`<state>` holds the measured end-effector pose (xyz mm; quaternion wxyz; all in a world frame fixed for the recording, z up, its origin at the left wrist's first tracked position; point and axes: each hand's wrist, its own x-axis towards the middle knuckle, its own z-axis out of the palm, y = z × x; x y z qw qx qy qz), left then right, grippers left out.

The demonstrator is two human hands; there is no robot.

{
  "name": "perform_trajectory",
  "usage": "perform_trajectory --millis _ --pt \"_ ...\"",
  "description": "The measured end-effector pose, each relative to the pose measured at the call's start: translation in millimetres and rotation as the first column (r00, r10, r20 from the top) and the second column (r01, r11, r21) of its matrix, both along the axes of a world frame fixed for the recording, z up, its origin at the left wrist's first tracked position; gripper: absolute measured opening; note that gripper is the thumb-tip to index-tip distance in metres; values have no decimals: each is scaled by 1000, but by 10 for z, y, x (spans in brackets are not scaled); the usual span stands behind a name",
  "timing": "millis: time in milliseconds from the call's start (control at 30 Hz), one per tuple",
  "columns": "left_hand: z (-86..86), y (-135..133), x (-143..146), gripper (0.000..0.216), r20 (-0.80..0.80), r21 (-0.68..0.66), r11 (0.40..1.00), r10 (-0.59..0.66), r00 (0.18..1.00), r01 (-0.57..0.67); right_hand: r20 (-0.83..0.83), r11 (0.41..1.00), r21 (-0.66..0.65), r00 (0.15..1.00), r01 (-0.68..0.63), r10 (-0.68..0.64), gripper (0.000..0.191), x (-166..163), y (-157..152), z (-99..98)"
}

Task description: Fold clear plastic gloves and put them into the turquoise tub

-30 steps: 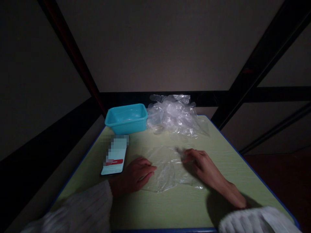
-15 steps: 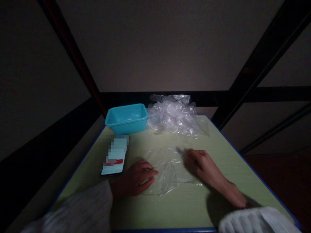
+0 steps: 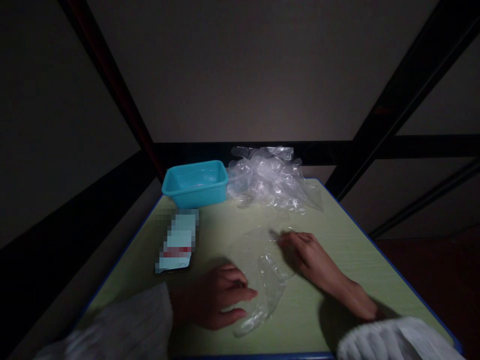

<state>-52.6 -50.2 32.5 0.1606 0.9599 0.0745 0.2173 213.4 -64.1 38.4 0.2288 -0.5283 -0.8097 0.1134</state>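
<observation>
A clear disposable plastic glove (image 3: 272,285) lies crumpled on the light green table (image 3: 300,325), between my two hands. My left hand (image 3: 223,297) is low over the glove's near left edge, fingers spread and blurred a little; whether they press on the film I cannot make out. At the glove's far right side my right hand (image 3: 309,255) is curled down, fingers together, with their tips on the film. Part of the glove is hidden beneath those fingers.
A heap of clear plastic gloves (image 3: 270,180) lies at the back of the table. Left of it stands a turquoise plastic basin (image 3: 200,195). A phone (image 3: 180,240) with its screen lit rests near the left edge. The wall (image 3: 247,75) rises behind.
My left hand has moved nearer and slightly right. The glove's near part has shifted toward me and changed shape. My right hand has moved slightly left.
</observation>
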Motion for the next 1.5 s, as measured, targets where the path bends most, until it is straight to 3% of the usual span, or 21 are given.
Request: perform_trajectory --millis 133,333,500,567,667,733,833,1133,1500 --pt "14 -60 36 33 -19 -40 997 -62 998 61 65 997 -3 995 -72 72 55 -29 -7 -5" --pt "39 -159 111 37 -134 -104 983 -163 977 150 85 992 -25 988 -127 128 58 -54 5 -60" --pt "36 -217 136 37 -156 -64 965 -260 953 253 104 985 -28 980 -168 171 65 -48 12 -94" --pt "28 -171 107 36 -98 -49 978 -205 974 201 120 986 -28 979 -164 166 67 -42 15 -94" --pt "-8 -9 31 28 11 -46 995 89 996 -89 128 990 -9 982 -141 141 68 -30 21 -76" --pt "-50 121 -17 24 88 -66 952 303 949 -298 126 992 16 985 -124 121 68 -18 25 -60" --pt "-112 263 -53 21 110 -139 885 459 881 -444 115 994 48 989 -94 88 64 5 30 -48" --pt "-152 313 -32 21 38 -146 883 456 889 -446 105 992 126 995 -17 4 51 47 46 -98" --pt "-176 295 -27 21 51 -40 912 410 911 -408 156 993 118 988 -27 9 54 34 54 -87"
